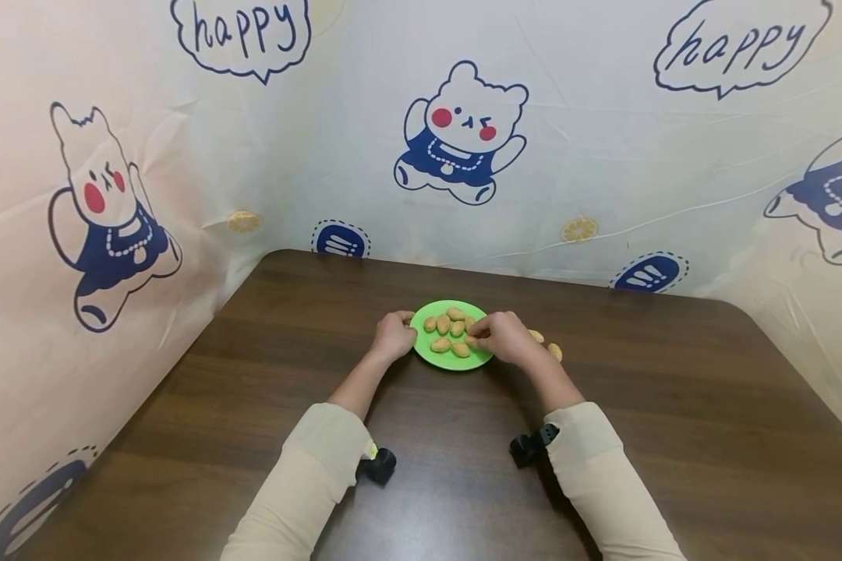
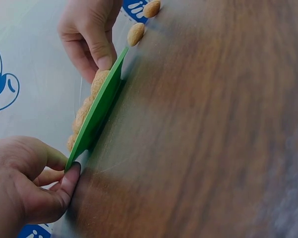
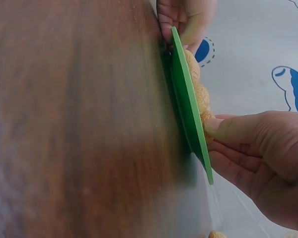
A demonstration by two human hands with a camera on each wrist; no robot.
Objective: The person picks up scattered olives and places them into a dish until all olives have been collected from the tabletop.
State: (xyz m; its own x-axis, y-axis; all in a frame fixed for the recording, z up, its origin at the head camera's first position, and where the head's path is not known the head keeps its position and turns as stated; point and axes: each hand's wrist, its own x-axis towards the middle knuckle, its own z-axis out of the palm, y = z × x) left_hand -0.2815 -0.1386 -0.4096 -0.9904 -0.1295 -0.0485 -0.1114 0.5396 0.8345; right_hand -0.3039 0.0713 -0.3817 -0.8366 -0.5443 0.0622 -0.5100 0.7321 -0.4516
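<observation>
A round green plate [image 1: 431, 357] stands on the table with several unshelled peanuts [image 1: 440, 344] lying on it. My left hand [image 1: 395, 335] grips the plate's left rim, thumb on one side and fingers on the other in the left wrist view. Over the plate's right edge, my right hand [image 1: 505, 336] pinches a peanut [image 3: 207, 130] between thumb and fingers, low against the plate. The fingers partly hide that peanut. Two loose peanuts lie on the table just right of the right hand, one [image 2: 136, 34] nearer the plate and one [image 2: 151, 8] beyond it.
The dark brown wooden table [image 1: 267, 436] extends around the plate. A pale cloth [image 1: 365, 140] printed with cartoon figures hangs behind it and along the sides. Small black cameras [image 1: 379, 466] are strapped at both sleeves.
</observation>
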